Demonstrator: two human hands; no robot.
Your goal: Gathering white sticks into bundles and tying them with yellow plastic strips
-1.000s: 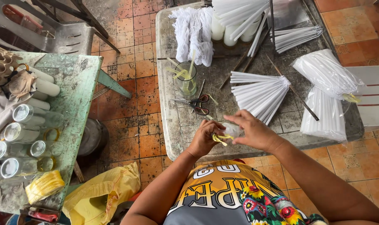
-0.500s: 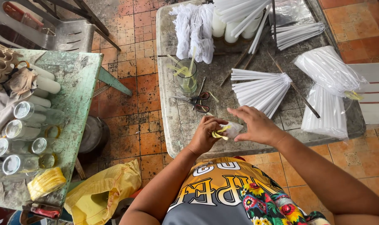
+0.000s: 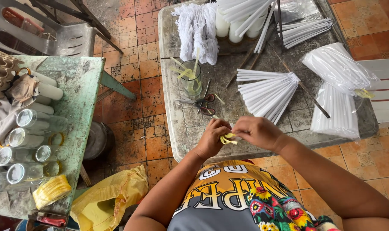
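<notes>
Grey stone table (image 3: 181,128) on orange tile floor (image 3: 130,124) — both hands (image 3: 235,134) pinching yellow strip (image 3: 228,138).

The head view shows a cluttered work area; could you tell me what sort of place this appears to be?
Probably a small home candle-making workshop: fanned bundles of thin white candles on a worn stone table, hanks of white wick string, and both hands working yellow bands.
</notes>
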